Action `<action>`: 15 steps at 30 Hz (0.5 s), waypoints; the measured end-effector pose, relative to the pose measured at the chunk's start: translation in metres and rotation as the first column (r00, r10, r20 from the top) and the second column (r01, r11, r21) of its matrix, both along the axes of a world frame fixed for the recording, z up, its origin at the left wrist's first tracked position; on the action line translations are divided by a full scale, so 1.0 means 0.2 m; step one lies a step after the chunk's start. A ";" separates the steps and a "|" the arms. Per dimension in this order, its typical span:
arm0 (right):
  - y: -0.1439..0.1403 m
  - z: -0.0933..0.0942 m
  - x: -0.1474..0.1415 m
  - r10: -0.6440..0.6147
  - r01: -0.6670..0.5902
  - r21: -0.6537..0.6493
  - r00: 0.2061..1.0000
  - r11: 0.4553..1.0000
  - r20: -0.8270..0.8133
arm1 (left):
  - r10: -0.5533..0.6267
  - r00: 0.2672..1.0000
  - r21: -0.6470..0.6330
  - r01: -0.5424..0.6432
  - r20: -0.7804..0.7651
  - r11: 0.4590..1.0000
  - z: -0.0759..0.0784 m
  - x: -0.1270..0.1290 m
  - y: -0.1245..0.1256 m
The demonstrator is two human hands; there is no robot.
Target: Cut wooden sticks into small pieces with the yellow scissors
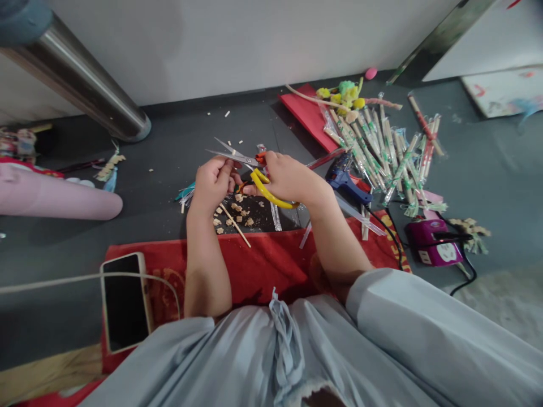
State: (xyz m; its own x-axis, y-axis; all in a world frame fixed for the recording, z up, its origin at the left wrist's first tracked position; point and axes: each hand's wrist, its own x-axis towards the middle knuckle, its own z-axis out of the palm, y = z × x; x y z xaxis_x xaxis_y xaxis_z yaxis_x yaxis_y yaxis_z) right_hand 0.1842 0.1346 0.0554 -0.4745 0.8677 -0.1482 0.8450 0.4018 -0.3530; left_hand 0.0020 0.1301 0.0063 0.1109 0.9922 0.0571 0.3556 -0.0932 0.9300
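My right hand (288, 178) grips yellow-handled scissors (237, 155), whose blades are spread apart and point left. My left hand (216, 181) sits just left of the blades, fingers curled around a thin wooden stick (237, 226) that slants down toward the red cloth (254, 260). Below the hands, several small cut wood pieces (237, 212) lie scattered on a dark sheet.
A blue glue gun (345, 181) lies right of my hands beside a pile of wrapped chopsticks (382, 150). A purple power strip (430, 240) is further right. A phone (125, 302) with a cable lies at the lower left. A metal pole (85, 85) and pink roll (55, 198) are left.
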 end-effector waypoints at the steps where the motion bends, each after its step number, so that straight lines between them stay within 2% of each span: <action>1: 0.00 0.00 0.00 0.000 0.000 0.001 1.000 1.000 0.001 | -0.001 1.000 0.002 0.001 -0.001 1.000 0.00 0.00 0.00; 15: 0.00 0.01 -0.02 -0.024 0.025 -0.014 0.997 1.000 0.068 | 0.024 0.996 0.086 -0.017 -0.088 0.996 -0.01 -0.01 0.00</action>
